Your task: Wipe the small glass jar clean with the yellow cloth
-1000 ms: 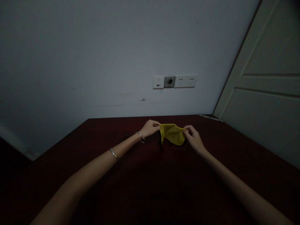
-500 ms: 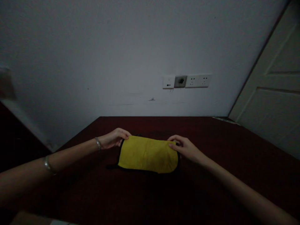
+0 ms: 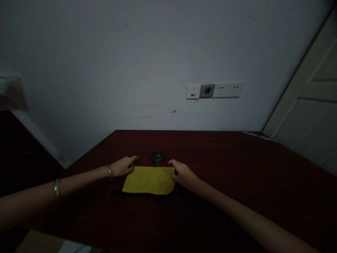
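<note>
A yellow cloth [image 3: 149, 180] with dark edging, folded into a rectangle, lies on the dark red table [image 3: 210, 151]. At its upper left corner is my left hand [image 3: 123, 166], index finger stretched out and thumb by the cloth's edge. My right hand [image 3: 185, 175] is at the upper right corner, its thumb and index finger spread apart, the thumb touching or very near the cloth. Just beyond the cloth, between the two hands, stands a small round glass dish [image 3: 158, 157] that looks like an ashtray.
A white wall with a row of sockets [image 3: 214, 90] rises behind the table. To the right is a panelled door [image 3: 316, 105]. A light brown flat thing [image 3: 39, 242] and a white piece [image 3: 73, 247] lie at the bottom left.
The yellow cloth has come down onto the table, further left, and my fingers have loosened from its corners. The glass dish, hidden behind the cloth before, now shows.
</note>
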The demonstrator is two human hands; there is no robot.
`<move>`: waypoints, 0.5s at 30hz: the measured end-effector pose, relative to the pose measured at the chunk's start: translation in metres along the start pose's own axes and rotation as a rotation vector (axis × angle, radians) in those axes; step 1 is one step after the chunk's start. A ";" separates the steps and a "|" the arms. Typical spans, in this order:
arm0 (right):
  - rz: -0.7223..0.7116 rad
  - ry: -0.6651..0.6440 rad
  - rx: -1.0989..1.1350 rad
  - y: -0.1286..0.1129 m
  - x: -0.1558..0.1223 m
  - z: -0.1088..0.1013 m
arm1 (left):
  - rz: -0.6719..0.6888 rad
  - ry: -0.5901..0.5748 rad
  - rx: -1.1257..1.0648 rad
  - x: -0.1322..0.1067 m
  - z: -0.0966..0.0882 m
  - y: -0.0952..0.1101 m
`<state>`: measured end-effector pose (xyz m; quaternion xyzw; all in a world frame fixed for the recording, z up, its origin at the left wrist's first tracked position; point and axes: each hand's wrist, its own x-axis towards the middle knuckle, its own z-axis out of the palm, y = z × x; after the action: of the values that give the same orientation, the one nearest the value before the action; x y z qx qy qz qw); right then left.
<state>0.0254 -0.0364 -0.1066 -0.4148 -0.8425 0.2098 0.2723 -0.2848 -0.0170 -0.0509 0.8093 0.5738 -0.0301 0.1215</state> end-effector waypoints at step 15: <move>0.046 -0.013 -0.115 0.008 -0.005 -0.008 | 0.446 0.278 0.541 0.015 -0.046 0.122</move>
<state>0.0377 -0.0348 -0.1062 -0.4475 -0.8452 0.1699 0.2379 -0.1701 -0.0307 0.0106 0.9136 0.3658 -0.0431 -0.1722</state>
